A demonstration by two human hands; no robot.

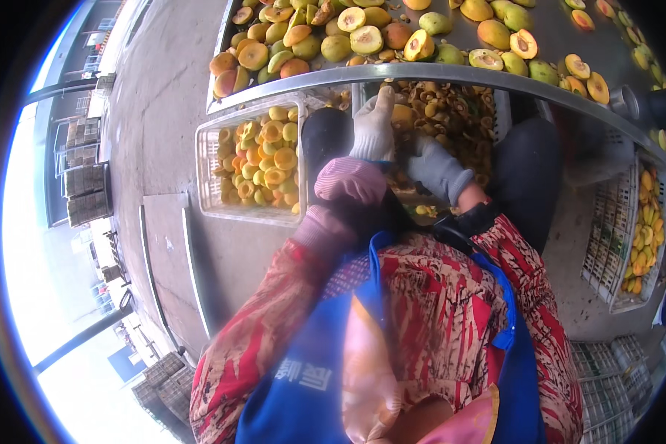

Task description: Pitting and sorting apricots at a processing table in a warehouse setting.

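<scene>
a round, orange-yellow fruit (402,117) lies just right of the curled, white-knit-gloved left hand (374,127), farther from the grey-gloved right hand (438,169); whether either pinches anything, i cannot tell.

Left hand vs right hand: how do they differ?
The left hand wears a whitish glove; the right hand wears a grey glove. The left wrist is covered by a pink patterned sleeve; the right shows bare skin, then a black cuff. The left is nearer the metal table edge than the right. Both are gloved.
</scene>
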